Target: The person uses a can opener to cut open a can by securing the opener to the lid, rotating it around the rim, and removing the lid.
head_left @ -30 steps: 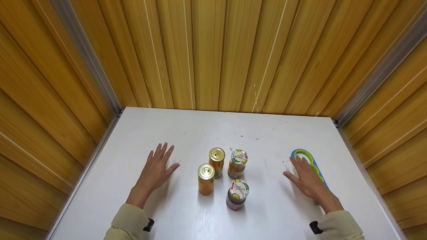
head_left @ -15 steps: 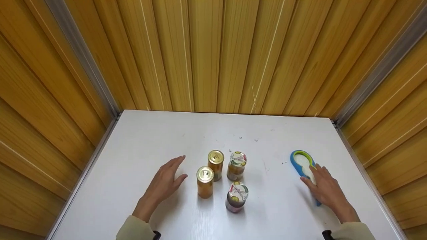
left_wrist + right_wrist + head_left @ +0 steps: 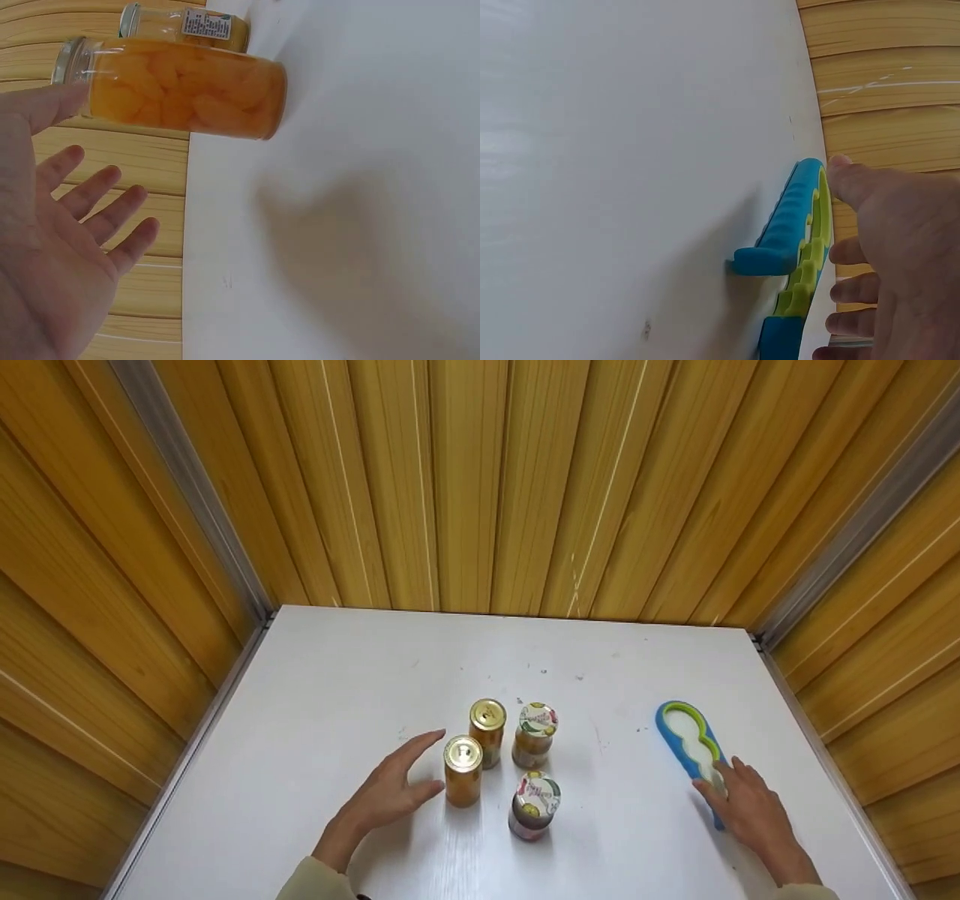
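My left hand (image 3: 386, 795) is beside the nearer of two tall glass jars, its thumb and fingers spread and bent toward it. This jar (image 3: 187, 86) has a gold lid and orange fruit pieces inside; in the left wrist view the thumb overlaps its neck. The other tall jar (image 3: 488, 727) stands just behind it. My right hand (image 3: 754, 810) hovers over the lower end of a blue and green jar opener (image 3: 679, 739), fingers spread and relaxed. The opener (image 3: 784, 225) lies on the table, its near part hidden by the hand in the head view.
Two shorter jars with fruit-patterned lids stand right of the tall ones: a back jar (image 3: 533, 742) and a dark front jar (image 3: 531, 814). All are on a white table (image 3: 360, 660) with small marks. Wood-look panels (image 3: 465, 487) enclose the back and sides.
My left hand has moved right to the nearer tall jar, its fingers turning inward. My right hand has drawn back toward me along the jar opener, uncovering its far end.
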Tool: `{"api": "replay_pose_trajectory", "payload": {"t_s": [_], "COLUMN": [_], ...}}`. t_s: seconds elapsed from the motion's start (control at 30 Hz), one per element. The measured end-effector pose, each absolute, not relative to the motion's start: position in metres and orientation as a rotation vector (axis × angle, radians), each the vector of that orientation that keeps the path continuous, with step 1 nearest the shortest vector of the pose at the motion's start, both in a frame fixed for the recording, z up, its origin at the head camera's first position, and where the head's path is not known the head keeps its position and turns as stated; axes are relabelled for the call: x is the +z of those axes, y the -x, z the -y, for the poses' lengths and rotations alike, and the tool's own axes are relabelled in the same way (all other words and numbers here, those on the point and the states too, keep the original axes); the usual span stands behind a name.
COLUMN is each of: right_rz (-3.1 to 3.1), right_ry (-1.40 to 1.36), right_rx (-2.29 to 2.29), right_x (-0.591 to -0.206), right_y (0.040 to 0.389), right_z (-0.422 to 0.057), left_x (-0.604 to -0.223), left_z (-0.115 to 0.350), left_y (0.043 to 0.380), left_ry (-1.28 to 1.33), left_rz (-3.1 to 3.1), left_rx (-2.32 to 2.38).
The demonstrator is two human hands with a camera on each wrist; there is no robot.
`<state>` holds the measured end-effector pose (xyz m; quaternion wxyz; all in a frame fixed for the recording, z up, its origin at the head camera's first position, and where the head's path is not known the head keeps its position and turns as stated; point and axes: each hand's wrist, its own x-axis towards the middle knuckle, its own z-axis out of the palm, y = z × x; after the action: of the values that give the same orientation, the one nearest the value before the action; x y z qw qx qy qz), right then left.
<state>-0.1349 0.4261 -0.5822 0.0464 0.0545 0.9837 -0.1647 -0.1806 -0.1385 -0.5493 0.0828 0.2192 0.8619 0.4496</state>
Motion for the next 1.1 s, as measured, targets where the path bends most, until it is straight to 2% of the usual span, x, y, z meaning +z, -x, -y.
{"api": "replay_pose_trajectory", "payload": {"t_s": [0.5, 0.73, 1.1], "right_rz": [-2.962, -3.118, -3.191], "right_ry": [-0.275, -0.214, -0.288], "right_rx": [-0.553, -0.567, -0.532], "right_x": [-0.595, -0.602, -0.607], "right_y": [0.133, 0.129, 0.126], "right_z": [-0.422, -0.421, -0.418], "left_x": [-0.565, -0.572, -0.580], "left_z": [0.121, 0.106, 0.089], "left_y": [0.179, 0.180, 0.177], "left_ry": [-0.700, -0.641, -0.514], "left_rz": [-2.461, -2.482, -2.466], "left_rx": [1.565, 1.651, 1.715]}}
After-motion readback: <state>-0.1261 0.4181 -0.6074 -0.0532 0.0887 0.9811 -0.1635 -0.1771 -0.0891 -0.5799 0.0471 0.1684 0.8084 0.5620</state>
